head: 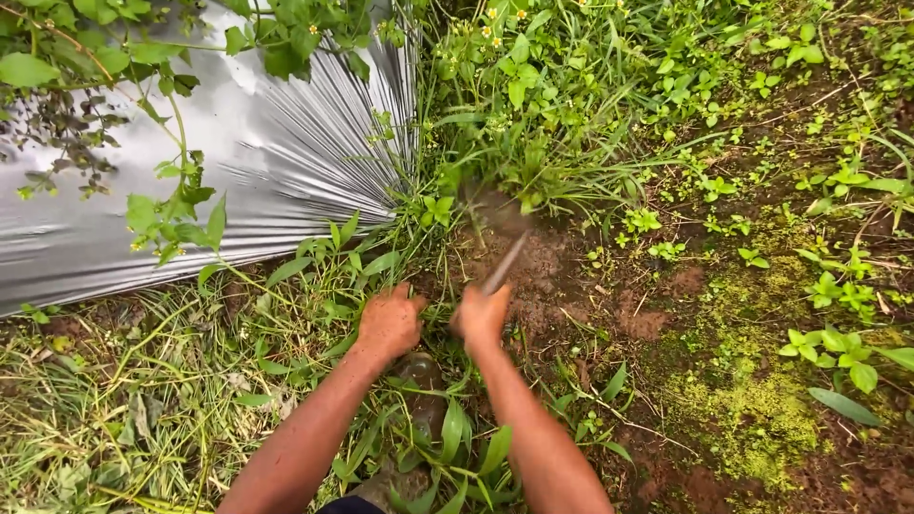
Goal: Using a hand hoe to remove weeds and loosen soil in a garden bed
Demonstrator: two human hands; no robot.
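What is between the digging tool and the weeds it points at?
Nothing visible. The right hand grips the tool handle, whose blurred head already meets the weed clump at the bare soil. The left hand rests on grass beside it.

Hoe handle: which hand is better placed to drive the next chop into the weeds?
Right. The right hand already grips the hoe handle, its blurred blade at the weed clump. The left hand rests in grass, off the tool.
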